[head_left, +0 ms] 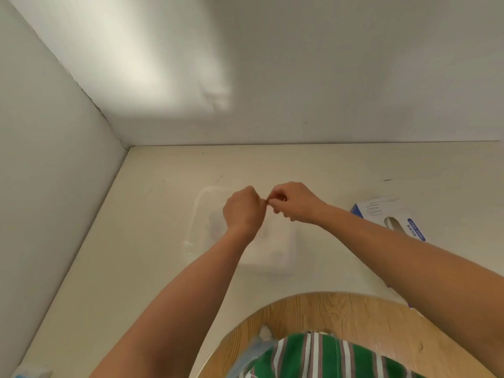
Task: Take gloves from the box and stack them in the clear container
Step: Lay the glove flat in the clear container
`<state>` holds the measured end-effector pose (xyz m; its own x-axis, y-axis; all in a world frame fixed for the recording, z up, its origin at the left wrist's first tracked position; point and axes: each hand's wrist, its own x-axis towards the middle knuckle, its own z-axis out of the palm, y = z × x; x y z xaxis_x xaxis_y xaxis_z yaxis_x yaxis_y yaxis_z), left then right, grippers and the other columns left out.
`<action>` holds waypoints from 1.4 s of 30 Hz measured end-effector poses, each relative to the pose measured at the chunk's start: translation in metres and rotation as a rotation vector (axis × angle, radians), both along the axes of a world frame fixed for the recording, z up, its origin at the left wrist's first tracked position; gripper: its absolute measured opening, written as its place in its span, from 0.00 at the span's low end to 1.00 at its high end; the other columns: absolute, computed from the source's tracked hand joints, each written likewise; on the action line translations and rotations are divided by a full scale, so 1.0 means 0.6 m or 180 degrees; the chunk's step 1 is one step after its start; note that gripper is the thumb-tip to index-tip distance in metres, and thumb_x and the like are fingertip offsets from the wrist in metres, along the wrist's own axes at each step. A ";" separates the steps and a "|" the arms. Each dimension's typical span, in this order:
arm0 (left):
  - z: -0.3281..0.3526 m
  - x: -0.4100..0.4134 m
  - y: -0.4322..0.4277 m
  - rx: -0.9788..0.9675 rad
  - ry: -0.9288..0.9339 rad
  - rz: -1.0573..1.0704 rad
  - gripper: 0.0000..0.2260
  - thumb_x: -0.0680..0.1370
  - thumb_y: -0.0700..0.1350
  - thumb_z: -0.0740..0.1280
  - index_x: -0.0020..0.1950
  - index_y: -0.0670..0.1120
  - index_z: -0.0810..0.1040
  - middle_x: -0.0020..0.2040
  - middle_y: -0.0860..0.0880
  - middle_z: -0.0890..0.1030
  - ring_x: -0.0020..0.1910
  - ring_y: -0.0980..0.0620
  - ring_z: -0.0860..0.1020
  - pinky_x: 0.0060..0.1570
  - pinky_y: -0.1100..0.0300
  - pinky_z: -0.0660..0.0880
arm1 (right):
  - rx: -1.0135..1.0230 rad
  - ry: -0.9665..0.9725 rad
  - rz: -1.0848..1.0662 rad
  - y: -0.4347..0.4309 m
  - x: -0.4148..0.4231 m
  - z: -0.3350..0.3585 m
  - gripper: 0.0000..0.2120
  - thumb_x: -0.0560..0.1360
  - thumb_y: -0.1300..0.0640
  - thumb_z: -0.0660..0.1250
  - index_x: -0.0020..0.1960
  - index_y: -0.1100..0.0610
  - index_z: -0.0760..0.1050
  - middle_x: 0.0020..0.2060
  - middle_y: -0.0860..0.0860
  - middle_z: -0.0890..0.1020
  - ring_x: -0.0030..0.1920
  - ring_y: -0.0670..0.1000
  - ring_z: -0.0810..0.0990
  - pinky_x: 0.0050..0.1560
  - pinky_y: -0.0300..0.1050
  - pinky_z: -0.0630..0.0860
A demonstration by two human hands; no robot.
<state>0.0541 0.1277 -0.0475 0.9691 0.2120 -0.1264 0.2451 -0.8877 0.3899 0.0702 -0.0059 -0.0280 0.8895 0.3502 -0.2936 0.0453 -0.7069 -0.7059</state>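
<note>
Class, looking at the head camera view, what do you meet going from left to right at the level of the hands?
Side wall → left hand → right hand → glove box. The clear container lies under both hands, so it is left out of the order.

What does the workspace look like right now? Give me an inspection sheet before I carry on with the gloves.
Surface: cream table with a few dark marks; curved wooden edge nearest the person.
Job's things: clear container at centre, faint whitish contents; glove box to its right, partly behind the right forearm.
Clutter: bluish clear plastic at the near edge, unclear what.
Hands: left hand and right hand over the container, fingers curled, fingertips meeting; what they pinch is too faint to tell.
Cables: nothing seen.
Surroundings: white walls behind and on the left, meeting in a corner.
</note>
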 end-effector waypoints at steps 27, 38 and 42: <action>-0.100 -0.042 -0.426 -0.0478 0.1042 -0.1181 0.17 0.74 0.49 0.70 0.58 0.47 0.68 0.49 0.45 0.79 0.47 0.44 0.78 0.39 0.55 0.70 | -0.1592 0.0460 -0.0761 -0.406 -0.065 -0.136 0.09 0.72 0.59 0.68 0.34 0.55 0.73 0.30 0.49 0.74 0.34 0.51 0.75 0.34 0.40 0.70; -0.095 -0.037 -0.430 -0.0206 0.1105 -0.1271 0.18 0.74 0.49 0.71 0.59 0.46 0.68 0.51 0.47 0.79 0.44 0.48 0.76 0.39 0.56 0.70 | 0.0709 0.0037 -0.1571 -0.442 -0.049 -0.086 0.08 0.74 0.53 0.72 0.42 0.53 0.74 0.42 0.50 0.81 0.43 0.49 0.79 0.44 0.41 0.75; -0.096 -0.039 -0.432 -0.0136 0.1087 -0.1288 0.19 0.74 0.49 0.71 0.60 0.45 0.68 0.51 0.46 0.79 0.48 0.45 0.79 0.40 0.55 0.72 | 0.0394 0.0696 -0.1643 -0.449 -0.053 -0.093 0.13 0.74 0.51 0.72 0.52 0.56 0.73 0.43 0.51 0.77 0.44 0.51 0.78 0.43 0.42 0.74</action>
<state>0.0307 -0.1313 -0.1049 0.8745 -0.1826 -0.4493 0.0055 -0.9226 0.3858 0.0383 -0.2756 -0.0837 0.8775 -0.0699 -0.4744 -0.4401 -0.5102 -0.7389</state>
